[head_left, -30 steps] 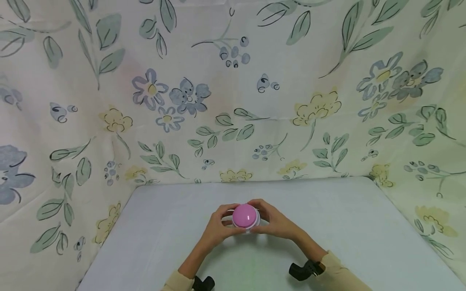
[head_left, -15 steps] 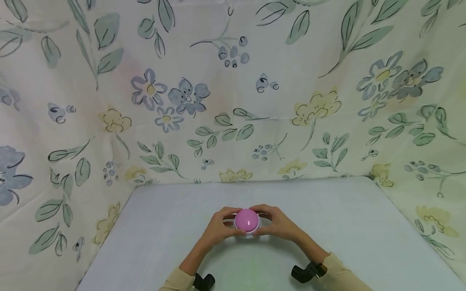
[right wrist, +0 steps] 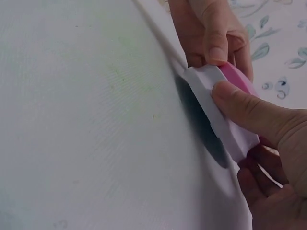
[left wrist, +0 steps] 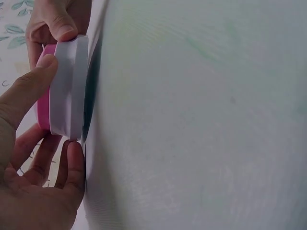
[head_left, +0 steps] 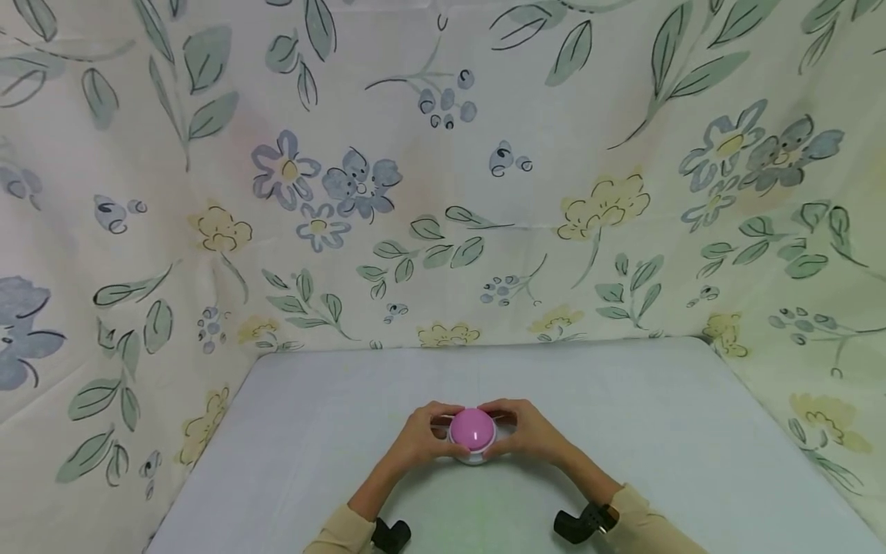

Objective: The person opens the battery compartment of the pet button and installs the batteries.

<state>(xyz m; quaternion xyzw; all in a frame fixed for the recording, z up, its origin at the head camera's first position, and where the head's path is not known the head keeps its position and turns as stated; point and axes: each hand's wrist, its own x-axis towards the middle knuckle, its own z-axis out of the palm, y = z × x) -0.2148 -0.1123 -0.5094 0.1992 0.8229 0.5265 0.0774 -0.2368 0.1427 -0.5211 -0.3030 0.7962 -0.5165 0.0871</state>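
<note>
A round push button with a glossy pink domed top and a white base [head_left: 473, 431] is held at the middle of the white table. From its left side my left hand [head_left: 418, 437] grips it, thumb on the near rim and fingers round the side. My right hand [head_left: 531, 435] holds the opposite side in the same way. Seen from the left wrist, the white base [left wrist: 69, 91] is close over the tabletop with a dark shadow beside it. The right wrist view shows the base [right wrist: 220, 112] with a dark strip under its edge; whether it touches the table, I cannot tell.
The white-covered table [head_left: 332, 400] extends around both hands. Behind it and at both sides hangs a floral cloth [head_left: 443, 185]. A black wrist camera [head_left: 584, 523] sits on the right wrist, another black wrist camera [head_left: 391, 535] on the left.
Both hands have brought the push button nearer to me and slightly right. Its pink top, tilted a little to the left before, now looks more level. Both grips stay on it.
</note>
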